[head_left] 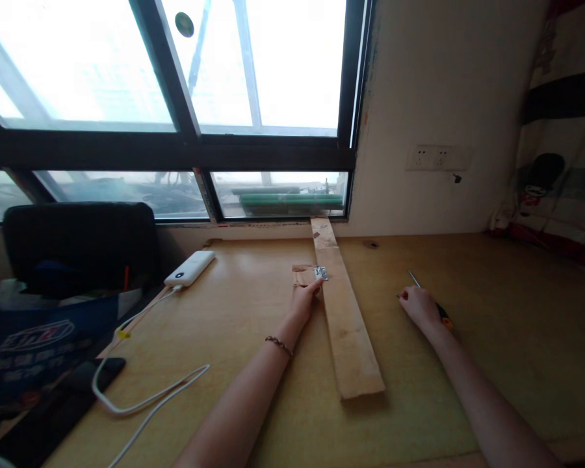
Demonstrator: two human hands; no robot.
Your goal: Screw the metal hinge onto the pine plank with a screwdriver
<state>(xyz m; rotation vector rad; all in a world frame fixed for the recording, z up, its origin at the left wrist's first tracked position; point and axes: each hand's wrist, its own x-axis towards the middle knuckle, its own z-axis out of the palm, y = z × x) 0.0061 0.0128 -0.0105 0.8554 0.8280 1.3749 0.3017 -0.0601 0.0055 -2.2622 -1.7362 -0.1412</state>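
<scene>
My left hand (306, 298) is closed at a small silver metal hinge (322, 273), its thumb on the hinge's near edge. The hinge lies across a short wooden block (299, 275) and the edge of a long wooden board (351, 325). Off to the right, my right hand (419, 308) is closed in a pinch, with a small dark tip like a screw (398, 296) showing at its fingertips. A screwdriver (446, 317) with a black and orange handle runs along and partly beneath that hand; whether other fingers grip it, I cannot tell.
A white power bank (190, 268) with a white cable (151, 403) sits on the table's left. A black chair (80, 244) and a blue bag (34, 351) stand beyond that edge. The board's far end reaches the window sill. A patterned curtain (560, 143) hangs at right.
</scene>
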